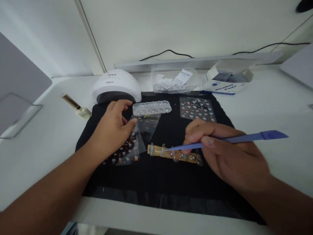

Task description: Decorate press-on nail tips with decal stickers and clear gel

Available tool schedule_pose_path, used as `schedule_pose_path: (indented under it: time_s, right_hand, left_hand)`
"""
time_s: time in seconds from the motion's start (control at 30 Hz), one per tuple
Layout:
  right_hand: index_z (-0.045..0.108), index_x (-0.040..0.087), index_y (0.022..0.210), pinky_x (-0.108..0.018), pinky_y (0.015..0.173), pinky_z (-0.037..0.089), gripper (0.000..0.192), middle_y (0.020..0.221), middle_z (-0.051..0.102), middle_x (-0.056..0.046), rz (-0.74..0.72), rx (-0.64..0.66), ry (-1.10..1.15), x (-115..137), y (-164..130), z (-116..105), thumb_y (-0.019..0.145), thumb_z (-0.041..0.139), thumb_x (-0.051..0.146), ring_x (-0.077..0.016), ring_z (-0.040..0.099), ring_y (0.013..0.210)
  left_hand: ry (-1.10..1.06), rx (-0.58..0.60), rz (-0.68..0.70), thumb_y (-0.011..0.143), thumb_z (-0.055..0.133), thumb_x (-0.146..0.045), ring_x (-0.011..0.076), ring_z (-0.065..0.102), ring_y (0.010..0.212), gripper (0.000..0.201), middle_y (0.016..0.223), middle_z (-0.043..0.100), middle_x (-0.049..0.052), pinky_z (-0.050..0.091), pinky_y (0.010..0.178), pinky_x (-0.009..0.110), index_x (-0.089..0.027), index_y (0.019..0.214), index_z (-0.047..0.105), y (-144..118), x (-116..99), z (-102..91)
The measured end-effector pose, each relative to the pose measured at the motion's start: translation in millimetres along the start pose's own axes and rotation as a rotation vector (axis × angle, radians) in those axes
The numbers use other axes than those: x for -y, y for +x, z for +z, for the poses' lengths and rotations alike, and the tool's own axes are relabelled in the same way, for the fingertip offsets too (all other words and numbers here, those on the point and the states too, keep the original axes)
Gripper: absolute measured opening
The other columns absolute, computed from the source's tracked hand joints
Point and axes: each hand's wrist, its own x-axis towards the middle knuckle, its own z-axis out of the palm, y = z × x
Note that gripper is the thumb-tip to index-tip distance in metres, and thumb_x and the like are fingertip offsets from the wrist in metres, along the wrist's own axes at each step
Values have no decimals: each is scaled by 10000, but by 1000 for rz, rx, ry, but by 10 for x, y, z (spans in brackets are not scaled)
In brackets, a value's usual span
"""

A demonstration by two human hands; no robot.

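My right hand is closed around slim blue-purple tweezers. Their fine tip touches or hovers just over one of several clear nail tips mounted across a wooden strip; I cannot tell which. Shiny silver pieces sit on the nail tips towards the strip's right end. My left hand has its thumb and fingers apart and holds nothing. It lies over nail sticker sheets, partly hiding them, beside a clear compartment case of small shiny pieces.
Everything in the middle lies on a black cloth on a white table. Behind are a white nail lamp, a clear bin of packets and an alcohol pad box. A polish bottle stands left; another sticker sheet lies right.
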Motion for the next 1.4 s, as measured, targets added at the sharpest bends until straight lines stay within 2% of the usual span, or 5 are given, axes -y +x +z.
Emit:
schedule_pose_path:
  time_s: [0.13, 0.3, 0.47, 0.97, 1.4]
  right_hand:
    - [780, 277, 883, -226, 658, 581, 194, 789, 686, 10, 95, 7, -29, 3, -7, 6, 944, 598, 248, -122, 691, 708]
    - [774, 295, 849, -213, 634, 592, 188, 754, 684, 17, 165, 13, -59, -18, 38, -13, 941, 610, 288, -120, 691, 678]
    - [779, 302, 831, -210, 598, 603, 177, 738, 679, 14, 243, 9, -59, -42, 81, -13, 921, 626, 300, -126, 699, 641]
    - [786, 283, 792, -231, 554, 628, 151, 766, 658, -18, 331, -19, 16, -32, 97, 6, 882, 678, 334, -150, 695, 608]
    - [780, 292, 796, -184, 585, 613, 178, 777, 650, -5, 308, -8, -39, -31, 111, 17, 906, 641, 311, -125, 699, 640]
  left_hand:
    - [91, -34, 253, 823, 614, -172, 197, 567, 906, 343, 1163, 574, 56, 497, 816, 365, -210, 1163, 614, -84, -143, -180]
    - [32, 485, 287, 829, 639, -193, 214, 580, 1002, 247, 1052, 636, 10, 492, 889, 369, -239, 1072, 631, -176, -296, -295]
    - [177, 643, 278, 748, 783, -290, 254, 557, 1013, 427, 1036, 642, 34, 497, 851, 414, -211, 1136, 625, -180, -279, -156]
    - [181, 652, 345, 847, 703, -243, 259, 545, 883, 136, 891, 618, 44, 420, 733, 388, -177, 956, 655, -176, -266, -52]
    - [200, 604, 349, 784, 736, -222, 260, 559, 904, 231, 918, 652, 44, 456, 784, 421, -177, 1000, 667, -179, -286, -68]
